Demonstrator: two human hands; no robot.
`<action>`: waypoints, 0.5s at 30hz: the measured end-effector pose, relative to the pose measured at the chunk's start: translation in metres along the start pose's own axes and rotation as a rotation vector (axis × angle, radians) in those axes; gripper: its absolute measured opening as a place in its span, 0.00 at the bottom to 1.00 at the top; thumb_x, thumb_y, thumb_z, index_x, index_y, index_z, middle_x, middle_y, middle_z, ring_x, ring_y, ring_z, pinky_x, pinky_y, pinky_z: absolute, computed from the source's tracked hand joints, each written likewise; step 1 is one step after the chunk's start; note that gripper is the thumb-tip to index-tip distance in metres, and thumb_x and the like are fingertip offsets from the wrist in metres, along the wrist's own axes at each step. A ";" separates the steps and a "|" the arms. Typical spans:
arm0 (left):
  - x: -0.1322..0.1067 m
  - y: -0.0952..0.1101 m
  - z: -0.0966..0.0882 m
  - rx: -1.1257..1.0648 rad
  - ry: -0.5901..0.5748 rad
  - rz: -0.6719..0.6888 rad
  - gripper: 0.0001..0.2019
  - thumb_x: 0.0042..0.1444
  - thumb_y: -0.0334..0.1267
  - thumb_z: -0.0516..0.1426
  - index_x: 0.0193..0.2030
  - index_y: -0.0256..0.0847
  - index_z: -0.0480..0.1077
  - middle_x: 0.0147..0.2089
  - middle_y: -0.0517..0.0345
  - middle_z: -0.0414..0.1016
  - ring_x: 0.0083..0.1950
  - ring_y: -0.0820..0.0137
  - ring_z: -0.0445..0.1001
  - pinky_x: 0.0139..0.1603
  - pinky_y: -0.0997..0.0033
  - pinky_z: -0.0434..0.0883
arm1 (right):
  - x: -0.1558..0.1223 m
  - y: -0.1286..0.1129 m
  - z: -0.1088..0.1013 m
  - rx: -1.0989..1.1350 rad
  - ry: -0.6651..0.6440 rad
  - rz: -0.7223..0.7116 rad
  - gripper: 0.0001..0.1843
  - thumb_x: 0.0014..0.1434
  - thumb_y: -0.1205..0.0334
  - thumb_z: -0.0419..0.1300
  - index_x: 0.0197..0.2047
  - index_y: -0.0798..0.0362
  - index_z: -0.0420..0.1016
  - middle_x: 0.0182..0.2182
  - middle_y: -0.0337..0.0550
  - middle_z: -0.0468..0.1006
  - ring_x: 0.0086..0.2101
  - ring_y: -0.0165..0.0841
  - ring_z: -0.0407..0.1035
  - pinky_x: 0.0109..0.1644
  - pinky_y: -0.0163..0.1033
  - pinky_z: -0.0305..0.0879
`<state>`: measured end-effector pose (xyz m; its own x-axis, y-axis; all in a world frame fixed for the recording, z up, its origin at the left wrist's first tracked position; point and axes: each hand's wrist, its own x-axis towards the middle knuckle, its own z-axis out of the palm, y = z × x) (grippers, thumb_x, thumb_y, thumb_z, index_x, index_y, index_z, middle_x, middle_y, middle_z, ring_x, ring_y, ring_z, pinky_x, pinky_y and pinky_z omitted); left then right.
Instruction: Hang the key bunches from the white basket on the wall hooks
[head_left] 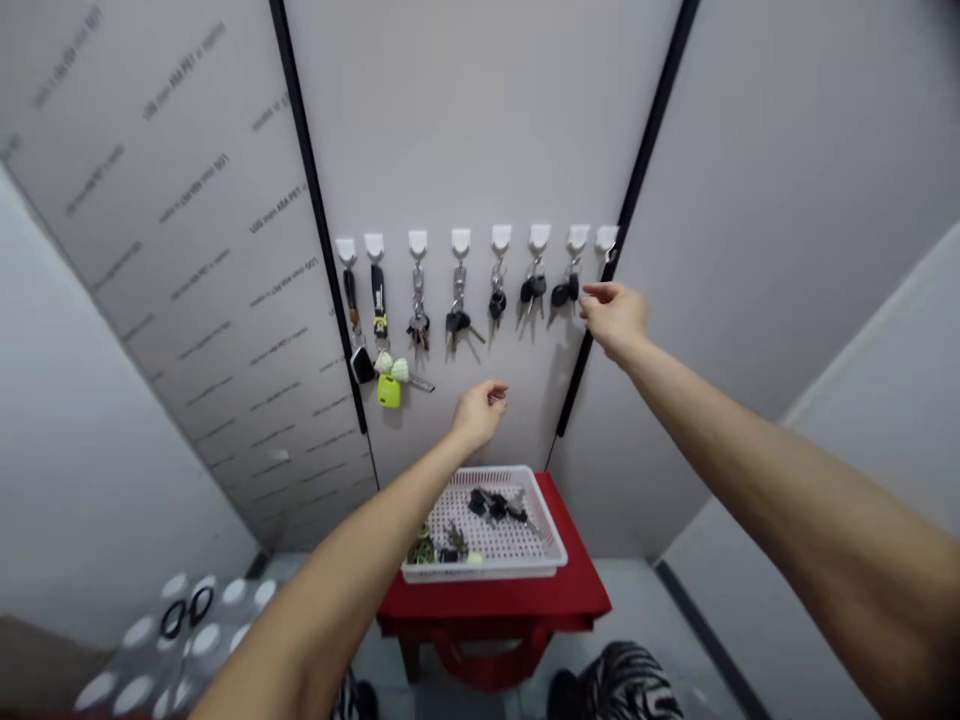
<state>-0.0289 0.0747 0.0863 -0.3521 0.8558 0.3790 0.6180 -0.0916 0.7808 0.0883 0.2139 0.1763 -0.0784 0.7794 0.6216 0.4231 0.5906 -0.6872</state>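
My right hand point(616, 318) is raised at the wall panel, under the rightmost white hook point(607, 238). A metal clip point(609, 257) hangs from that hook. The fingertips are pinched beside a bunch of black-headed keys point(564, 291) on the neighbouring hook; what they hold is too small to make out. My left hand point(480, 412) hovers lower, above the basket, fingers loosely curled and a little apart with nothing visible in them. Below stands a white plastic basket point(551, 535) with several keys point(499, 505) inside.
More key bunches hang along the hook row, among them a lime-green key fob point(389, 391) and a black strap point(379, 300). The basket rests on a red stool point(577, 590). Black-handled scissors point(186, 615) lie at lower left. Dark strips point(652, 130) edge the panel.
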 end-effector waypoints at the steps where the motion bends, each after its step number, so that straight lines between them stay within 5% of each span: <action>1: -0.008 -0.015 0.001 -0.004 -0.010 -0.036 0.13 0.42 0.26 0.49 0.37 0.34 0.64 0.34 0.54 0.69 0.33 0.78 0.66 0.37 0.77 0.63 | -0.018 0.007 0.005 -0.023 -0.039 -0.003 0.15 0.44 0.64 0.47 0.37 0.59 0.64 0.29 0.45 0.71 0.25 0.27 0.65 0.27 0.33 0.61; 8: -0.071 -0.103 0.015 0.195 -0.120 -0.247 0.12 0.42 0.27 0.48 0.35 0.34 0.65 0.34 0.54 0.70 0.34 0.75 0.67 0.39 0.75 0.62 | -0.168 0.051 0.045 -0.239 -0.786 -0.061 0.13 0.43 0.67 0.47 0.31 0.57 0.70 0.27 0.44 0.73 0.28 0.28 0.65 0.33 0.31 0.58; 11: -0.085 -0.115 0.018 0.299 -0.189 -0.256 0.13 0.42 0.27 0.48 0.37 0.36 0.65 0.36 0.54 0.70 0.36 0.74 0.66 0.40 0.74 0.61 | -0.197 0.063 0.050 -0.400 -0.921 -0.233 0.12 0.44 0.67 0.47 0.29 0.55 0.70 0.29 0.43 0.73 0.31 0.30 0.64 0.34 0.33 0.56; 15: -0.090 -0.116 0.022 0.413 -0.255 -0.217 0.15 0.42 0.29 0.48 0.39 0.38 0.64 0.39 0.54 0.68 0.40 0.71 0.65 0.42 0.73 0.60 | -0.203 0.068 0.045 -0.622 -0.982 -0.423 0.11 0.43 0.67 0.47 0.28 0.54 0.70 0.30 0.45 0.72 0.36 0.35 0.60 0.38 0.39 0.51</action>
<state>-0.0533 0.0198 -0.0491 -0.3521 0.9342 0.0573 0.7936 0.2655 0.5474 0.0923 0.1054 -0.0141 -0.8436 0.5366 0.0217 0.5356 0.8436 -0.0390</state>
